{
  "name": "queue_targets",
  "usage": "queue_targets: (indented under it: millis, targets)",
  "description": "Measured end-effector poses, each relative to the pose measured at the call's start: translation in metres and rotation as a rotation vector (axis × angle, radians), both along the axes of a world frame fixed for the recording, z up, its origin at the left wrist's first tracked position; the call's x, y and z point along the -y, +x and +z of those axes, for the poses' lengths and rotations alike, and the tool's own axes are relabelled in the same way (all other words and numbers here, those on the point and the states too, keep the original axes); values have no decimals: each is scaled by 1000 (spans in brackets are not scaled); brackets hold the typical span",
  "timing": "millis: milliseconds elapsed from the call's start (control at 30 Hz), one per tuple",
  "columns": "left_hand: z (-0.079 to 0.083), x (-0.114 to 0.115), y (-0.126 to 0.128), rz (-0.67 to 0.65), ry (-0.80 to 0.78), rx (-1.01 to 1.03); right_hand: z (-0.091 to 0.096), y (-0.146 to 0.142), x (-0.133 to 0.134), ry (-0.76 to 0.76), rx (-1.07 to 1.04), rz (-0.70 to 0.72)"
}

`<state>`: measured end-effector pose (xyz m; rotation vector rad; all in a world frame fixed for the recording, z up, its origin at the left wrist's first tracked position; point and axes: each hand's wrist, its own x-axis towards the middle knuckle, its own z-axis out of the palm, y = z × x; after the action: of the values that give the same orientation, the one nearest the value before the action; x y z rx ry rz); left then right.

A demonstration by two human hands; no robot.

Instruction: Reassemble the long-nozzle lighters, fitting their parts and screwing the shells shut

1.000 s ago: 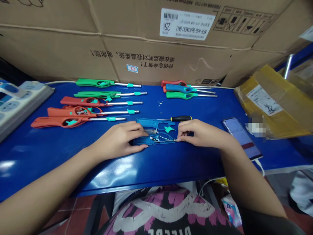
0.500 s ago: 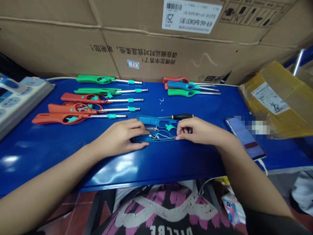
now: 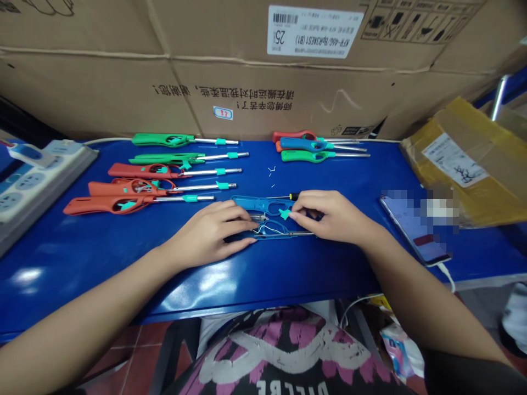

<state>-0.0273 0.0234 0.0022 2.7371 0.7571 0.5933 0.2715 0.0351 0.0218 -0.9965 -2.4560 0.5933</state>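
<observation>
An opened blue lighter body point(image 3: 263, 205) lies on the blue table point(image 3: 82, 258), its two halves side by side with white wires showing inside. My left hand point(image 3: 209, 233) rests on its left end, fingers curled round the lower half. My right hand point(image 3: 329, 215) reaches in from the right, its fingertips pinching the small teal trigger piece point(image 3: 284, 214) between the halves. The lighter's metal tube point(image 3: 302, 234) sticks out under my right hand. A black-handled screwdriver point(image 3: 290, 196) lies just behind, mostly hidden by that hand.
Several red and green long lighters point(image 3: 140, 189) lie in rows at the left, three more lighters point(image 3: 313, 148) at the back. A power strip point(image 3: 28, 181) sits far left, a phone point(image 3: 415, 230) and a taped yellow parcel point(image 3: 469, 159) at right. Cardboard boxes point(image 3: 247, 66) wall the back.
My right hand slid left from the tube end to the teal trigger piece, covering most of the screwdriver. My left hand stayed on the lighter body.
</observation>
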Motion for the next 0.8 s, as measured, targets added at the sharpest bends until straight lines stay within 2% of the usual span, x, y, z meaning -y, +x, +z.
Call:
queue_targets:
  millis: [167,333,533,800]
  targets:
    - [1,2,2,-39,6,31,-6,-8,4,6,61,139]
    - [0,3,3,-54,10,52,-12,-17,7,-20,105,217]
    - [-4,5,5,-83,-57,166,-10,-18,9,-103,82,219]
    - [0,8,12,21,-204,327,-10,-19,9,-129,81,218]
